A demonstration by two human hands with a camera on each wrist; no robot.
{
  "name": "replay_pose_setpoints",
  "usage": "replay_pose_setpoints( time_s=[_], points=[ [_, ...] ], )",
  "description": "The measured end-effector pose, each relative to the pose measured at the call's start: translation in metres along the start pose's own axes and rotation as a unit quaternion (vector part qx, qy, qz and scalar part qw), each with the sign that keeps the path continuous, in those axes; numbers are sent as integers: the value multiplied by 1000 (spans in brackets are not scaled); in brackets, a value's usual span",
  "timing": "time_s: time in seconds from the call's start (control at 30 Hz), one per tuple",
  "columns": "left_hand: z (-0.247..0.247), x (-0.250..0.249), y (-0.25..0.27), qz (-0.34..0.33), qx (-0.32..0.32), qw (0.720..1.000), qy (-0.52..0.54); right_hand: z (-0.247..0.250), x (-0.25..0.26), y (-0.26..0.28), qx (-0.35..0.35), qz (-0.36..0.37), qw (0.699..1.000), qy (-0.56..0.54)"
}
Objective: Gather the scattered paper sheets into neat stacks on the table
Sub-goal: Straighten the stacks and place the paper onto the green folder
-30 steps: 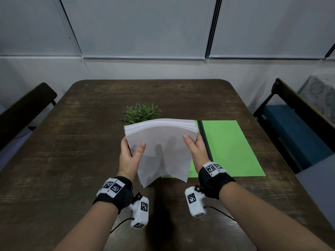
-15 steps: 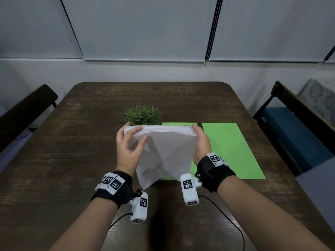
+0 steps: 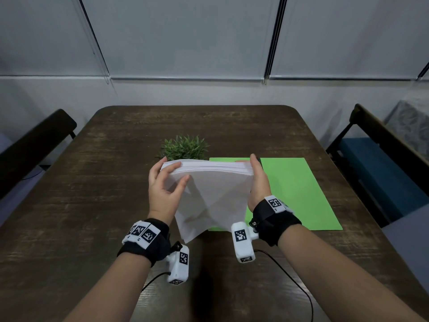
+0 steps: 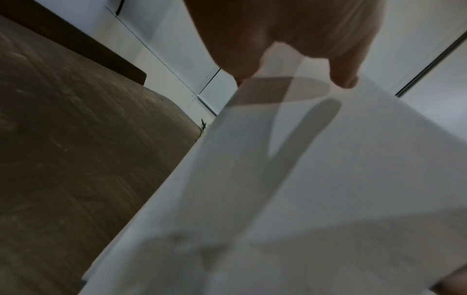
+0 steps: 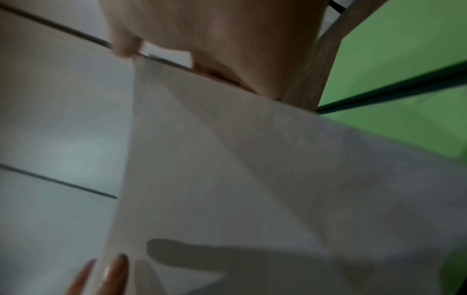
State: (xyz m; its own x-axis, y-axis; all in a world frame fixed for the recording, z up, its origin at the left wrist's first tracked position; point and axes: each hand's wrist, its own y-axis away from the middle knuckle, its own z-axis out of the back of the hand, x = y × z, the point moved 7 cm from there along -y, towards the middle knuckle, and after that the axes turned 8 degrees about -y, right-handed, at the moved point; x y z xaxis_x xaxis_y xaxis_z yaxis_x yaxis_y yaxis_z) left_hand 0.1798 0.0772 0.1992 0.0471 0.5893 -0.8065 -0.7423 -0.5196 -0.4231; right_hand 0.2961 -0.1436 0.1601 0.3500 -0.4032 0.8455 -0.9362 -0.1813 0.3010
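The left hand pinches the left top corner of the thick white paper stack, held upright above the dark wooden tabletop. The right hand clasps its right edge. The stack's lower edge hangs skewed, low corner towards the left wrist, so squaring likely means tapping straight down.

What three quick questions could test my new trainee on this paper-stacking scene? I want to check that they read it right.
1. True or false: the paper stack lies flat on the table.
2. Which hands hold the stack?
3. The green folder lies: A) left of the plant, B) right of it, C) on a chair.

Key: 1 false, it is held upright. 2 both, left hand and right hand. 3 B.
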Motion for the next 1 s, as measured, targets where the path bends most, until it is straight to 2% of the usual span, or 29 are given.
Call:
replay_pose_setpoints(
  time_s=[0.07,0.17,0.23,0.4,0.53,0.63,0.7,0.77,0.87,1.0],
  points=[
    [-1,6,2,31,19,998,49,4,-2,1,26,27,999,15],
    [-12,26,10,132,68,982,120,16,-6,12,70,86,988,105],
    [-22,39,14,172,105,975,97,21,-20,12,102,79,975,179],
    [-40,66,25,221,157,961,50,44,-55,-23,71,51,937,338],
    [-41,66,21,199,161,967,-4,43,-57,-28,53,47,943,324],
    [-37,54,13,174,162,971,-5,40,-51,-24,38,53,959,277],
    [-35,53,13,190,166,968,0,41,-53,-21,31,43,966,252],
    [-37,63,17,234,162,959,1,43,-58,-17,25,32,969,243],
    [-42,99,38,323,154,934,-4,55,-81,-7,8,-27,969,245],
    [-58,159,96,418,214,881,-61,88,-131,13,-12,-112,952,285]
  ],
)
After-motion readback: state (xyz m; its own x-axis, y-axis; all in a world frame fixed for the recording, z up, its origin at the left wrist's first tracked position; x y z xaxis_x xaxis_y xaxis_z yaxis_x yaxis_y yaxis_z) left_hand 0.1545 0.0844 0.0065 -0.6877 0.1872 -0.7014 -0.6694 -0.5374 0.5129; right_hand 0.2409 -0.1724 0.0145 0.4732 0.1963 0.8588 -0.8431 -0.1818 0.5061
